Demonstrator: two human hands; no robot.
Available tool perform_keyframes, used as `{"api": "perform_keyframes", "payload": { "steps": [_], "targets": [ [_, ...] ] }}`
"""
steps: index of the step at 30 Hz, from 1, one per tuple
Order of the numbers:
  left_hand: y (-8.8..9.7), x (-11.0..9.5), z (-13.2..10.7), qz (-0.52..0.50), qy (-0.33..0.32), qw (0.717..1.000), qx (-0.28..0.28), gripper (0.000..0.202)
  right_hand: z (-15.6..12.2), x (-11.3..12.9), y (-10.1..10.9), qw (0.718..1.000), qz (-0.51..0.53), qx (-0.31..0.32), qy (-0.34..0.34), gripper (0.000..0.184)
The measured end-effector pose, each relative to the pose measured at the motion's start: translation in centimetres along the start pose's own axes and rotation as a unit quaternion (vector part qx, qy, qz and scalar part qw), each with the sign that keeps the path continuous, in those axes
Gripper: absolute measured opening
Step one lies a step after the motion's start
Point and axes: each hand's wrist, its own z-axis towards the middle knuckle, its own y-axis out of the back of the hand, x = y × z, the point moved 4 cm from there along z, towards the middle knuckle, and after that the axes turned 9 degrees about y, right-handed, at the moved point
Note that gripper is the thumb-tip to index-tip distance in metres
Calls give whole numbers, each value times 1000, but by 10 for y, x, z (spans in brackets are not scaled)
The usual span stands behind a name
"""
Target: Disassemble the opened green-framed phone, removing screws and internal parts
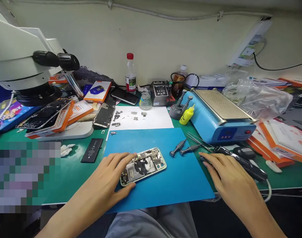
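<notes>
My left hand [113,177] grips the left end of an opened phone [144,165], fingers along its far edge and thumb at its near edge. The phone's inside faces up, showing boards and a dark, torn-looking patch, and it lies on the blue mat [170,188]. At the mat's right edge, my right hand [226,173] has its fingers closed around something small and dark, mostly hidden. Just left of that hand lie two grey screwdrivers [178,147]. Tweezers [200,140] lie beyond its fingertips. A black phone battery [92,150] rests left of the mat.
A white sheet [151,115] carries small phone parts. The blue heating plate machine [217,115] and yellow bottle [187,115] stand at the right. A microscope [27,59] overhangs stacked boxes at the left. A black corded tool [242,163] lies beyond my right hand.
</notes>
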Motion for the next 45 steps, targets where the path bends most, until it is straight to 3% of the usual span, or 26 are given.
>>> {"api": "perform_keyframes", "payload": {
  "steps": [6, 12, 14, 17, 20, 22, 26, 31, 35, 38, 42, 45],
  "targets": [
    [-10, -4, -5, -15, 67, 996, -51, 69, 48, -22, -9, 994, -44, 75, -68, 41],
    [-30, -28, 0, 20, 112, 987, -116, 77, 81, -31, -32, 978, -54, 183, -84, 31],
    [-33, -37, 2, 6, 123, 987, -104, 85, 87, -30, -37, 973, -60, 204, -96, 28],
    [-32, -43, 0, -63, 104, 992, -37, 97, 92, -31, -43, 965, -57, 229, -114, 24],
    [-26, -39, -6, -135, 69, 988, 42, 89, 94, -32, -46, 960, -49, 242, -128, 26],
    [-22, -30, -9, -163, 60, 983, 65, 80, 95, -32, -45, 960, -45, 242, -137, 26],
    [-21, -17, -8, -184, 58, 980, 58, 66, 95, -29, -42, 962, -42, 223, -152, 27],
    [-17, -21, -8, -155, 61, 985, 36, 40, 93, -23, -38, 971, -21, 167, -169, 30],
    [-5, -27, -10, -80, -12, 995, 54, 25, 96, -20, -33, 980, 29, 85, -176, 29],
    [3, -21, -10, -89, -59, 992, 61, 10, 106, -20, -26, 981, 77, -7, -177, 32],
    [7, -14, -11, -103, -110, 988, 38, 9, 118, -12, -7, 961, 156, -117, -199, 37],
    [7, -16, -11, -85, -141, 986, 13, 14, 117, 6, 6, 938, 253, -105, -210, 38]
  ]
}}
